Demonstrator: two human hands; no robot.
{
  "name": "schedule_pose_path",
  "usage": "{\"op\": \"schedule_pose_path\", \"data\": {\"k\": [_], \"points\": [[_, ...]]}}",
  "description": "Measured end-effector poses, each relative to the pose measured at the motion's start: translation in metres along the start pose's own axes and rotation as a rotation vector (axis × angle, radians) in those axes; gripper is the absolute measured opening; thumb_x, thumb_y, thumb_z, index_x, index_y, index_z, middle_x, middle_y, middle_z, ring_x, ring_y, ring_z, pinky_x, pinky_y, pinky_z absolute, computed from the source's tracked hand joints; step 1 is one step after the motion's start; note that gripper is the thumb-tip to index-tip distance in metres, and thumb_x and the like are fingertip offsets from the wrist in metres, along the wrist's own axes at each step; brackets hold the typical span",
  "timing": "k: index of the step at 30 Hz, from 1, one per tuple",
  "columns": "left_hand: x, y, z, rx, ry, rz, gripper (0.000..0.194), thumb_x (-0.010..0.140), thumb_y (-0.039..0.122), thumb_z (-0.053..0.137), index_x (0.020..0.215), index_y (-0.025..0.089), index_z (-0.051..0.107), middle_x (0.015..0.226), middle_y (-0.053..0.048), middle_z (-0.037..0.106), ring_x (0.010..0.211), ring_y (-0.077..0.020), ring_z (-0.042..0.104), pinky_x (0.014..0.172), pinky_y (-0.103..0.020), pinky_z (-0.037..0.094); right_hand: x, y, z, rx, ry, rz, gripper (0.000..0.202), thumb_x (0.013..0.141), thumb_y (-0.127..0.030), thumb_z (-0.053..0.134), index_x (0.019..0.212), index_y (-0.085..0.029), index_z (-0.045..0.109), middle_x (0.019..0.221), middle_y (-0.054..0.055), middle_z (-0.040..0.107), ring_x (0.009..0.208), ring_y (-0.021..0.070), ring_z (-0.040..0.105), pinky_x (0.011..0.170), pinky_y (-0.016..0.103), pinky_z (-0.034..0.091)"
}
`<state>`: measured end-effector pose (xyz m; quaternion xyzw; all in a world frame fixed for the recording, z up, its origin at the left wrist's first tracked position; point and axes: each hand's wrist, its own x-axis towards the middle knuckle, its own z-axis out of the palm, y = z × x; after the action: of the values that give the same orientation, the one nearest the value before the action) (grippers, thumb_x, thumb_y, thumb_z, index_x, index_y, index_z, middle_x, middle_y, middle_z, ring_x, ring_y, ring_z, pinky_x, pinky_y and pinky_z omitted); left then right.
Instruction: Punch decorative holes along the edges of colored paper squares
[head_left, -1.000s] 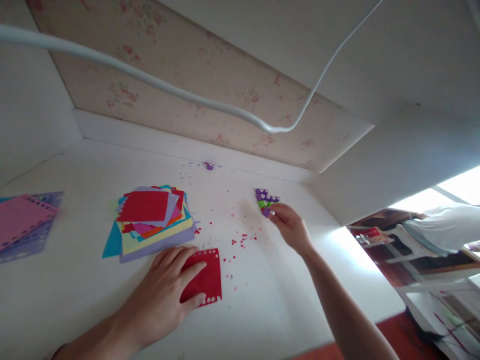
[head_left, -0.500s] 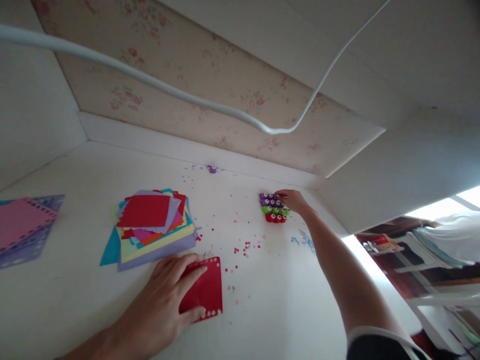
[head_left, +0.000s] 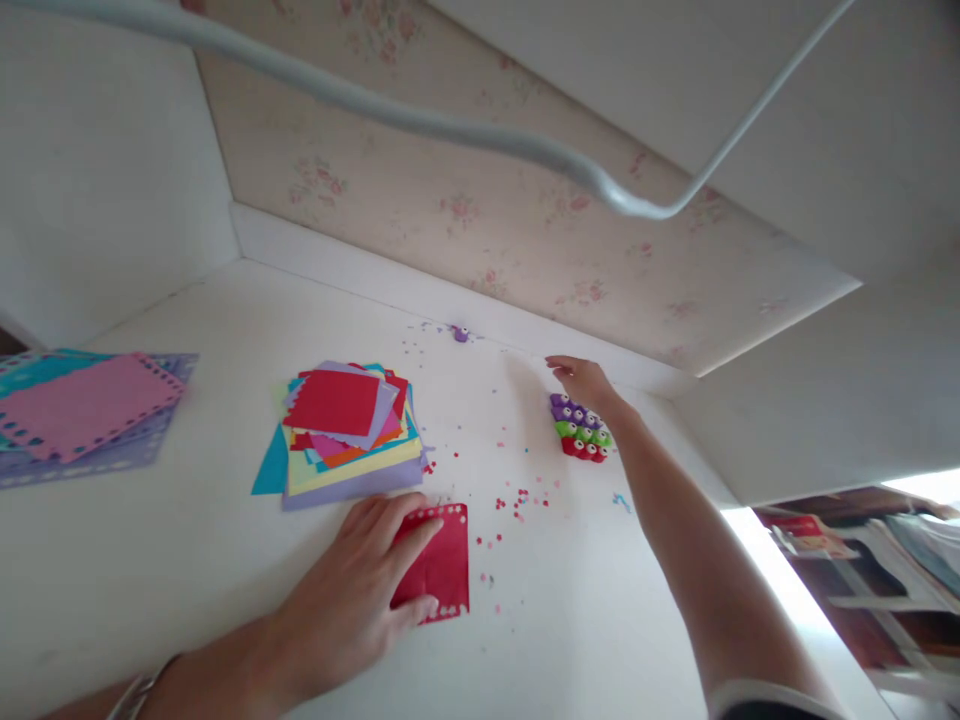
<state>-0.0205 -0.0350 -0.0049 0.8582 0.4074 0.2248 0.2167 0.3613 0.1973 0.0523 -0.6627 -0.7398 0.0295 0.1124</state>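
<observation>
My left hand (head_left: 356,575) lies with thumb and fingers spread over a small red sheet of paper (head_left: 442,560), pressing it against the white table. Small star-shaped holes run along the paper's top and bottom edges. My right hand (head_left: 585,382) is raised just behind a block of small paper punches (head_left: 581,428) in purple, green and red rows. Its index finger and thumb point left, and nothing shows between them; the other fingers are partly hidden. A lone purple punch (head_left: 460,334) sits further left, by the wall.
Left of centre lies a stack of coloured paper (head_left: 352,485). Pink, blue and purple punched sheets (head_left: 97,405) lie at the far left. Red confetti (head_left: 520,505) and blue confetti (head_left: 621,502) are scattered about. A white cable (head_left: 450,125) hangs across the upper view.
My right hand has left the block of punches and moved back and left of it. My left hand stays on the red paper. The view has shifted, so things appear further right.
</observation>
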Motion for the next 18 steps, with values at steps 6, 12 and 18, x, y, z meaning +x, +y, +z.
{"op": "schedule_pose_path", "data": {"k": [6,12,18], "points": [[0.002,-0.002,-0.002,-0.041,-0.009,-0.015,0.062,0.079,0.029,0.072,0.136,0.028,0.047,0.138,-0.009,0.047,0.125,-0.0309,0.047,0.106,-0.05,0.044,0.051,-0.096,0.052,0.043,-0.085,-0.24,0.055,0.087,-0.014,0.05,0.141,-0.021,0.048,0.149,0.005,0.045,0.136,0.0221,0.042,0.114,0.038,0.033],[-0.002,-0.004,0.002,-0.072,-0.004,-0.035,0.066,0.076,0.027,0.074,0.136,0.029,0.046,0.142,-0.01,0.043,0.129,-0.0318,0.046,0.106,-0.049,0.046,0.075,-0.126,0.078,0.026,-0.12,-0.25,0.052,0.09,-0.014,0.047,0.142,-0.017,0.044,0.143,0.011,0.051,0.132,0.0253,0.046,0.111,0.039,0.036],[-0.001,-0.007,0.003,-0.098,0.001,-0.03,0.066,0.074,0.027,0.077,0.133,0.028,0.048,0.141,-0.011,0.043,0.129,-0.0331,0.045,0.107,-0.051,0.044,0.08,-0.13,0.074,0.016,-0.055,-0.209,0.048,0.095,-0.019,0.042,0.143,-0.018,0.04,0.149,0.011,0.04,0.132,0.0245,0.045,0.11,0.038,0.035]]}}
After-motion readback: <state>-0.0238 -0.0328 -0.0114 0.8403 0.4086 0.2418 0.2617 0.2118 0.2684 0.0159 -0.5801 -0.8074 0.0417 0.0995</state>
